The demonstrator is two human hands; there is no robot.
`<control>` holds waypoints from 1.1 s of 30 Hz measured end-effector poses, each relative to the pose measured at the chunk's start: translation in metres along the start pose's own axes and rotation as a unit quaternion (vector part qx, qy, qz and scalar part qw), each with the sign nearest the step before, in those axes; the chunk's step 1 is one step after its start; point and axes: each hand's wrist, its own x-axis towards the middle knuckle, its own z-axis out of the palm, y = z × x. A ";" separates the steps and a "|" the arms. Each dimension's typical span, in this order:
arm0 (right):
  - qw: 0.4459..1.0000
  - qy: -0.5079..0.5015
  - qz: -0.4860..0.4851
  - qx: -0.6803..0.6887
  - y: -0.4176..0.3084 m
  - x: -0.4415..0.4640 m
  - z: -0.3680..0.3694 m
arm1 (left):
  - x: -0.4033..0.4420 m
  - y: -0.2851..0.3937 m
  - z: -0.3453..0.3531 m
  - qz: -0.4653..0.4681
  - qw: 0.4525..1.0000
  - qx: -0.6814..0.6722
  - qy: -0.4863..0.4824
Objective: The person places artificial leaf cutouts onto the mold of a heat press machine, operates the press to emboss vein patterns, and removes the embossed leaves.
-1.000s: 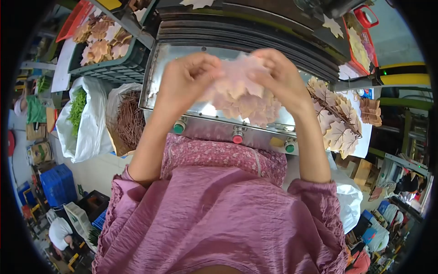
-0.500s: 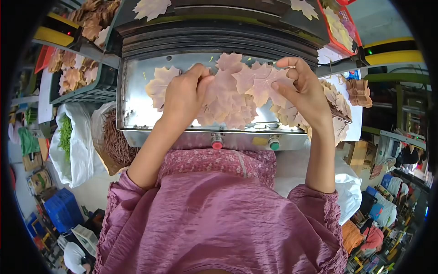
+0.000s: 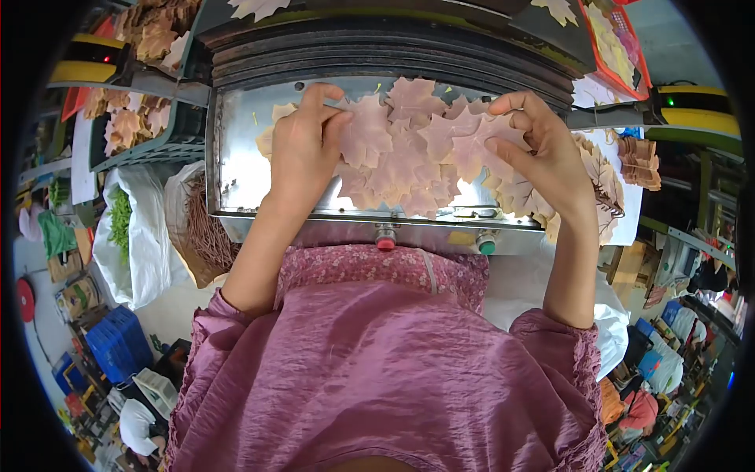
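Pinkish-tan artificial maple leaves (image 3: 401,161) lie in an overlapping pile on the metal tray of the machine (image 3: 244,169). My left hand (image 3: 305,149) is on the left of the pile, thumb and fingers pinched at the edge of one maple leaf (image 3: 365,132). Beneath that hand, a yellowish leaf (image 3: 266,143) is partly covered. On the right, my right hand (image 3: 543,153) has its thumb over another maple leaf (image 3: 476,141), with the fingers curled behind its edge. Darker-veined leaves (image 3: 519,195) stick out below the right wrist.
Red (image 3: 385,239) and green (image 3: 486,242) buttons sit on the machine's front. Dark stacked plates (image 3: 385,59) rise behind the tray. Sacks of green sprigs (image 3: 119,220) and brown stems (image 3: 208,228) stand left. A leaf-filled crate (image 3: 149,145) is at upper left.
My left hand has shifted left and up, with a leaf now showing clearly at its fingertips. My right hand keeps its hold on its leaf. The whole view has shifted slightly.
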 end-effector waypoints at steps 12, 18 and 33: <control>0.999 0.017 -0.029 -0.029 -0.013 0.007 -0.001 | -0.001 0.008 -0.012 -0.068 0.994 -0.086 0.016; 0.996 0.011 -0.086 -0.027 -0.005 0.005 0.011 | -0.003 -0.003 -0.005 -0.046 0.997 -0.055 -0.004; 0.939 0.183 -0.194 -0.217 -0.119 0.141 -0.085 | 0.110 0.113 -0.073 0.159 0.984 -0.085 -0.014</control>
